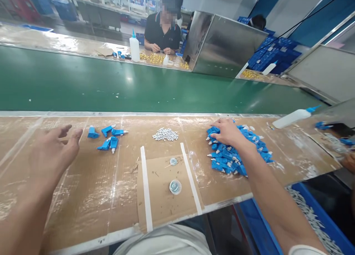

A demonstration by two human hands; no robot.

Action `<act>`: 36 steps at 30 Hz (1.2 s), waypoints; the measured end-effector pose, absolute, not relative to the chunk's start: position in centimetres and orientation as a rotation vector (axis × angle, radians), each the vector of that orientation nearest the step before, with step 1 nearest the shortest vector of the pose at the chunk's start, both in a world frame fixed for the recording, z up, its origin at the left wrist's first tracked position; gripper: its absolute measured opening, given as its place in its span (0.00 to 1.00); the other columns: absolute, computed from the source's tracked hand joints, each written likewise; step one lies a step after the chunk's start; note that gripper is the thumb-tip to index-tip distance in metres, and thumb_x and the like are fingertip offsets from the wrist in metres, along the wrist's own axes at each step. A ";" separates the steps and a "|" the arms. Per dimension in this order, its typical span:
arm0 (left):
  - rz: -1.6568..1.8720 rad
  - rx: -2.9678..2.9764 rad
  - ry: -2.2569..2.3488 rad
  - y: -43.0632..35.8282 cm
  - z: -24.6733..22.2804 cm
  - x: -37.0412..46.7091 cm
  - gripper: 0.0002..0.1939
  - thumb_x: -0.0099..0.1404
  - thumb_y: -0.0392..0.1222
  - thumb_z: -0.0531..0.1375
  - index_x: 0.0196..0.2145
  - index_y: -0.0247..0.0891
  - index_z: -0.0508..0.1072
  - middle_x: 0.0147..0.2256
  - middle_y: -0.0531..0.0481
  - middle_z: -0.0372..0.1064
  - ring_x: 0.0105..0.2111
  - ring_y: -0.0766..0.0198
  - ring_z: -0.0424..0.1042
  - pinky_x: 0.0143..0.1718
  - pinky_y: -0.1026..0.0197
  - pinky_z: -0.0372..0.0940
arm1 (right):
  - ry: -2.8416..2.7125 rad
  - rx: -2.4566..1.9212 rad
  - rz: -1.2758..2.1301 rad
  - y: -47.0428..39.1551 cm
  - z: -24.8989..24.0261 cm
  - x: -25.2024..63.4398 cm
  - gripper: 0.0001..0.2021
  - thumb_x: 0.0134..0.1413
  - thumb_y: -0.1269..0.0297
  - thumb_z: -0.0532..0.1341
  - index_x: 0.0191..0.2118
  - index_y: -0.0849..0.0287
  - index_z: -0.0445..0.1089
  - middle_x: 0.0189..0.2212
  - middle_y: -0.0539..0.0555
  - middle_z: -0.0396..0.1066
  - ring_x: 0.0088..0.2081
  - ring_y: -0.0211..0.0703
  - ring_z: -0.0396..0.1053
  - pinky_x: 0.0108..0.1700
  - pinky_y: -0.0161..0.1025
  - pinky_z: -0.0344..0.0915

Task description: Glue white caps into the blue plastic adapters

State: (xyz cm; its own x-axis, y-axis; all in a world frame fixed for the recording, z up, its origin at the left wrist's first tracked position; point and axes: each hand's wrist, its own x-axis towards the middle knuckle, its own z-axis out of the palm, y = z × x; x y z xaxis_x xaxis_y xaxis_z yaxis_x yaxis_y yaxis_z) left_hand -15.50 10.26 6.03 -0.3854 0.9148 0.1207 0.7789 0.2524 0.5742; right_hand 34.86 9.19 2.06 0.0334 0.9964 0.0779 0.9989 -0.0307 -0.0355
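- Two bare hands over one brown tabletop [83, 203]. The left hand [57, 148] is a bit blurry, up at the left, fingers and thumb spread apart with nothing in between that I can see.
- Right hand [229, 133] is down on the far-left part of a big heap of blue plastic pieces with white tips [230, 160], over on the right side. Can't tell if it's pinching one. Way too many in there to count.
- Five loose blue pieces [105, 144] sit just right of the left hand, mostly bunched together.
- One little pile of tiny white pieces [165, 134] between the two blue groups, dozens at least, no exact count from me.
- Near the middle: one cardboard sheet [158, 203], two white tape strips [146, 188], two small round cups (bigger one [175, 193] near, smaller one [175, 161] far), plus one thin stick [168, 166] by the smaller cup.
- One blue-tipped white bottle [292, 118] lying at the right.
- Far side, past one green belt [111, 81]: one seated person [163, 35] with gold-coloured pieces [155, 58].
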 end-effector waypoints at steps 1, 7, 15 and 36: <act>0.888 1.599 2.307 9.7 6.0 -15.3 0.27 0.64 0.62 0.60 0.51 0.39 0.77 0.56 0.43 0.74 0.48 0.47 0.76 0.52 0.49 0.67 | -2.204 -2.216 -0.044 9.6 2.0 34.8 0.20 0.48 0.70 0.67 0.51 0.58 0.79 0.48 0.63 0.72 0.51 0.62 0.64 0.54 0.53 0.60; 1.111 1.760 2.059 6.8 5.2 -13.6 0.18 0.64 0.53 0.64 0.48 0.43 0.79 0.50 0.50 0.76 0.39 0.57 0.78 0.48 0.54 0.70 | -2.442 -2.275 -0.119 9.4 1.5 33.7 0.20 0.45 0.79 0.63 0.43 0.58 0.82 0.46 0.65 0.69 0.50 0.63 0.62 0.46 0.49 0.60; 1.129 1.962 1.416 4.3 4.1 -10.5 0.12 0.68 0.48 0.62 0.46 0.41 0.78 0.46 0.49 0.76 0.44 0.60 0.76 0.48 0.58 0.71 | -2.580 -2.045 -0.017 10.1 2.7 34.4 0.14 0.41 0.81 0.64 0.35 0.60 0.80 0.44 0.62 0.70 0.48 0.59 0.64 0.48 0.47 0.62; 1.248 0.959 0.991 -0.2 -0.4 -3.6 0.10 0.64 0.48 0.68 0.37 0.39 0.83 0.37 0.49 0.73 0.39 0.64 0.71 0.43 0.65 0.68 | -1.392 -1.422 1.095 -4.3 1.5 18.9 0.17 0.56 0.58 0.70 0.51 0.54 0.74 0.45 0.56 0.75 0.38 0.42 0.74 0.39 0.39 0.73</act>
State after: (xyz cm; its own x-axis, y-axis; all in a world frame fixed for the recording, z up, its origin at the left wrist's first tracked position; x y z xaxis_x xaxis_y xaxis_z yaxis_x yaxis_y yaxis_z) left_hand -3.64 -0.15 -0.42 0.0569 0.9962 -0.0661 -0.2899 0.0798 0.9537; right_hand 18.92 -4.26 1.50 0.0000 0.9996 -0.0278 0.2629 -0.0268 -0.9644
